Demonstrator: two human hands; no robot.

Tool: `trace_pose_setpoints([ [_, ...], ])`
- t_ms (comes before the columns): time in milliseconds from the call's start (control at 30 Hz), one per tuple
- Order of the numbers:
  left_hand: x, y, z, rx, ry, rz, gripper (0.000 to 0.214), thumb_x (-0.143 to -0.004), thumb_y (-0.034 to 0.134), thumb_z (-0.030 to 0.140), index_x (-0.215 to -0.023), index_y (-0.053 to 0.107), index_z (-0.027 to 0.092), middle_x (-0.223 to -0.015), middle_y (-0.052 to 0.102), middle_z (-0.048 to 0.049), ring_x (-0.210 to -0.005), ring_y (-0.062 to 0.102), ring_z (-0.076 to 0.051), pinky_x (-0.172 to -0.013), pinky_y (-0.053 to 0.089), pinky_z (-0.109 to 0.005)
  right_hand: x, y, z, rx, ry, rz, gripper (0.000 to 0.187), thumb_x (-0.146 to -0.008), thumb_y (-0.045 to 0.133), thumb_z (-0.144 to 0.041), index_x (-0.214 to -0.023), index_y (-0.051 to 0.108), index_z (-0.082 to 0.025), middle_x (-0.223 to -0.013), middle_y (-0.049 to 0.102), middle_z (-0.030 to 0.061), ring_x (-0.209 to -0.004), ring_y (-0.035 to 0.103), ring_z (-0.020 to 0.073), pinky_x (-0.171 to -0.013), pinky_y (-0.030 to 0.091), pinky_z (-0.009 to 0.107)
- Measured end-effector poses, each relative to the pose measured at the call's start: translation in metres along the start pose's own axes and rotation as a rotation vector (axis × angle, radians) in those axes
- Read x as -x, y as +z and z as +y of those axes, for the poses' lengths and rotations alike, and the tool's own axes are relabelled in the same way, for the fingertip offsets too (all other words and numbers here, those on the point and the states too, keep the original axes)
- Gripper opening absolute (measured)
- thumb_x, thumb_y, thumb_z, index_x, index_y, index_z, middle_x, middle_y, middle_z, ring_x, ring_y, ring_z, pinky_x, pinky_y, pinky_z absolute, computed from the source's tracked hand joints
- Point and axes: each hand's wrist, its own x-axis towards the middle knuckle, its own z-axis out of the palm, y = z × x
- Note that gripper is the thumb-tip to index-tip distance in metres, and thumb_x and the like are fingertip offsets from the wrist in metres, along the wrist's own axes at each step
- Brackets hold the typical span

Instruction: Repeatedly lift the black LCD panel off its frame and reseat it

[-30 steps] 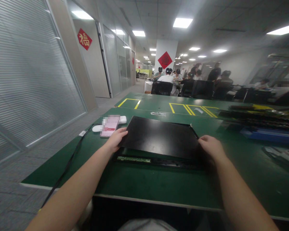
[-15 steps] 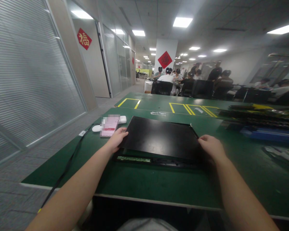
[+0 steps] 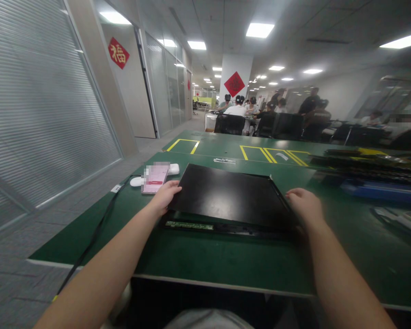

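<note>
A flat black display panel [image 3: 226,192] lies over a black frame [image 3: 243,229] on the green table, its near edge raised above the frame. Along the near side of that frame runs a narrow green circuit board [image 3: 188,225]. My left hand [image 3: 167,195] grips the panel's left edge, thumb on top and fingers underneath. Just off the right edge is my right hand [image 3: 304,203], its fingers curled and pressed together. Whether anything small sits between those fingertips I cannot make out.
Left of the panel lie a pink-screened phone [image 3: 154,178], white rounded objects [image 3: 136,182] and a black cable [image 3: 102,224]. Dark stacked parts [image 3: 356,164] and a blue item [image 3: 370,189] are at the right. Several people sit beyond the table [image 3: 219,265].
My right hand has shifted slightly right, away from the panel's right edge. My left hand keeps its grip, and the panel lies almost as before.
</note>
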Motion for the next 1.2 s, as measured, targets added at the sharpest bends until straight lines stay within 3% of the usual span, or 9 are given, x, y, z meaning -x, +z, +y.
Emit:
trace_pose_setpoints([
  [167,-0.002,-0.002,-0.001,0.001,0.008,-0.002,0.024,-0.072,0.064,0.006,-0.094,0.064,0.017,-0.072,0.071,-0.0018,-0.058,0.066,-0.016,-0.059,0.053,-0.027,-0.003,0.003,-0.004,0.124,0.047,-0.179,0.037,-0.079,0.051,-0.029,-0.103,0.078,-0.023,-0.106,0.074,0.0085,-0.099,0.066,0.0278,-0.085,0.049,0.035],
  [367,-0.002,-0.001,-0.002,-0.015,0.019,-0.008,0.024,-0.073,0.065,0.007,-0.094,0.061,0.018,-0.072,0.071,-0.0007,-0.057,0.065,-0.015,-0.058,0.052,-0.026,-0.005,0.014,-0.002,0.200,0.081,-0.308,0.042,-0.078,0.054,-0.025,-0.113,0.076,-0.022,-0.118,0.072,0.0074,-0.106,0.066,0.0273,-0.088,0.051,0.033],
  [567,0.001,0.000,-0.003,-0.042,0.021,-0.007,0.022,-0.075,0.064,0.008,-0.095,0.060,0.019,-0.073,0.070,0.0002,-0.058,0.065,-0.016,-0.060,0.053,-0.027,-0.008,0.019,0.006,0.045,0.102,-0.299,0.036,-0.070,0.060,-0.016,-0.101,0.078,-0.020,-0.101,0.075,0.0088,-0.093,0.069,0.0247,-0.079,0.053,0.031],
  [867,-0.004,-0.008,-0.005,-0.067,0.095,-0.027,0.032,-0.065,0.076,0.017,-0.095,0.068,0.017,-0.084,0.075,-0.0058,-0.073,0.070,-0.021,-0.070,0.055,-0.032,-0.012,0.025,0.018,-0.195,0.184,-0.261,0.043,-0.063,0.056,-0.001,-0.098,0.076,-0.015,-0.093,0.075,0.0105,-0.082,0.069,0.0209,-0.071,0.052,0.026],
  [1200,-0.011,-0.018,-0.006,-0.490,0.344,0.087,0.018,-0.057,0.079,0.022,-0.074,0.075,0.019,-0.100,0.076,-0.0089,-0.111,0.063,-0.033,-0.101,0.044,-0.042,-0.010,0.023,0.016,-0.273,0.263,-0.283,0.051,-0.064,0.051,0.000,-0.108,0.073,-0.011,-0.093,0.074,0.0112,-0.073,0.067,0.0173,-0.063,0.049,0.023],
])
